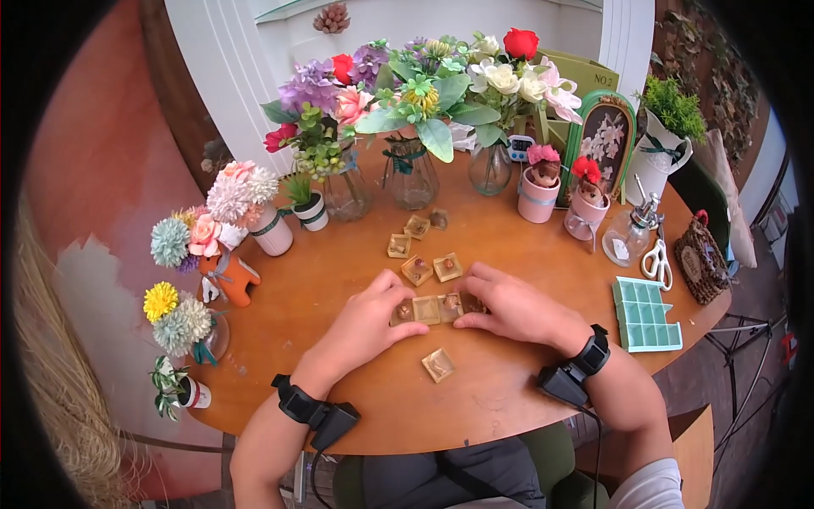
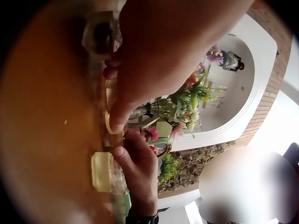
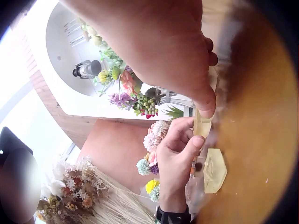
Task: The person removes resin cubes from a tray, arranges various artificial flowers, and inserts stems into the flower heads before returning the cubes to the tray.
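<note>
A row of small amber, see-through square boxes lies across the middle of the table, some holding little brownish pieces. My left hand grips the left end of this row, thumb on the near side and fingers on the far side. At the other end my right hand holds the row the same way, partly covering the last box. Behind the row stand more boxes, and a single box sits nearer to me. The right wrist view shows the left hand with its thumb against a box's side.
Vases of flowers line the back, with potted flowers at left. On the right are a mint-green compartment tray, white-handled scissors, a glass spray bottle, pink doll pots and a woven basket.
</note>
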### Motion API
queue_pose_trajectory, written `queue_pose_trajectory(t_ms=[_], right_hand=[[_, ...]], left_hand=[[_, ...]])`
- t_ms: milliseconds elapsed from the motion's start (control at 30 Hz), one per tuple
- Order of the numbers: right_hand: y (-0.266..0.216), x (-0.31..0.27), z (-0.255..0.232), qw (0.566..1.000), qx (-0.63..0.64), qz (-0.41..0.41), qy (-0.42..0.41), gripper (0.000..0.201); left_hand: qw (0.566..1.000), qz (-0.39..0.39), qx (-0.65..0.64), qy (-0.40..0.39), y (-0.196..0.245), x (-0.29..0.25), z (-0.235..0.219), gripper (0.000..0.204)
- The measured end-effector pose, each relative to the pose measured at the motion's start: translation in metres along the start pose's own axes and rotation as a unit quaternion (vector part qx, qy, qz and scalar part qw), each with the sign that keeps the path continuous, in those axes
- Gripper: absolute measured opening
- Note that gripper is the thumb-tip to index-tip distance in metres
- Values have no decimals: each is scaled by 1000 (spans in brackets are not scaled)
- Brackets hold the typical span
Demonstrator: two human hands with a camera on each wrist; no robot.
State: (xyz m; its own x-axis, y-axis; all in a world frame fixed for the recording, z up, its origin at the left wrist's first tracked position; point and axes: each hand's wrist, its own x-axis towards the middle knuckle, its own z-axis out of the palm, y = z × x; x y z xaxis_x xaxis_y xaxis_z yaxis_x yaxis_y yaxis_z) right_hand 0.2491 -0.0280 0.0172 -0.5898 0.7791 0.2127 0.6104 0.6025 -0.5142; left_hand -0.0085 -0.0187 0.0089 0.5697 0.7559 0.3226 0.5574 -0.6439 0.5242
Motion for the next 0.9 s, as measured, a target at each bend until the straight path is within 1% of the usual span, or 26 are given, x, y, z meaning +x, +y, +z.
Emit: queue_pose_trajectory(t_ms=[33,100,167,233,333,400,467,533,600,733,800,833,900], right_hand=[[2,0,2,1000,1,-10,-3,39],[0,0,0,1000,-2,-6,-8,39],[-1,2,2,1000,-5,-4,-15,40],[0,1,6,999,-34,-20,12,39],[0,1,3,1000,-6,-3,-5,38],[1,1,1,1000,-5,-3,-11,37],[-3,3,-1,1000,-3,-5,-17,37],[-8,3,-4,999,8,28,-30,37],[-7,3,-2,999,3,23,-28,37],[-3,3,1,1000,-1,-1,-13,40],[-5,2,0,1000,2,10,-15,42],[-5,2,0,1000,4,23,-16,44],[-3,1,0,1000,6,19,-18,47]], left_hand=[[1000,1,0,1,-1,0,1,42],[999,32,30,-14,-3,0,2,43],[999,27,26,-18,-1,0,0,43],[999,23,22,-21,0,0,0,44],[999,18,27,-25,0,0,1,44],[999,26,33,-24,0,0,0,44],[999,18,27,-26,-1,-2,0,44],[999,13,17,-26,0,-2,0,44],[998,6,39,-45,0,-1,-1,46],[998,-4,32,-46,-2,-2,-2,49],[998,0,41,-48,-4,-2,-4,59],[998,-3,42,-46,-2,-3,-6,59],[995,-48,69,-50,6,-3,-13,74]])
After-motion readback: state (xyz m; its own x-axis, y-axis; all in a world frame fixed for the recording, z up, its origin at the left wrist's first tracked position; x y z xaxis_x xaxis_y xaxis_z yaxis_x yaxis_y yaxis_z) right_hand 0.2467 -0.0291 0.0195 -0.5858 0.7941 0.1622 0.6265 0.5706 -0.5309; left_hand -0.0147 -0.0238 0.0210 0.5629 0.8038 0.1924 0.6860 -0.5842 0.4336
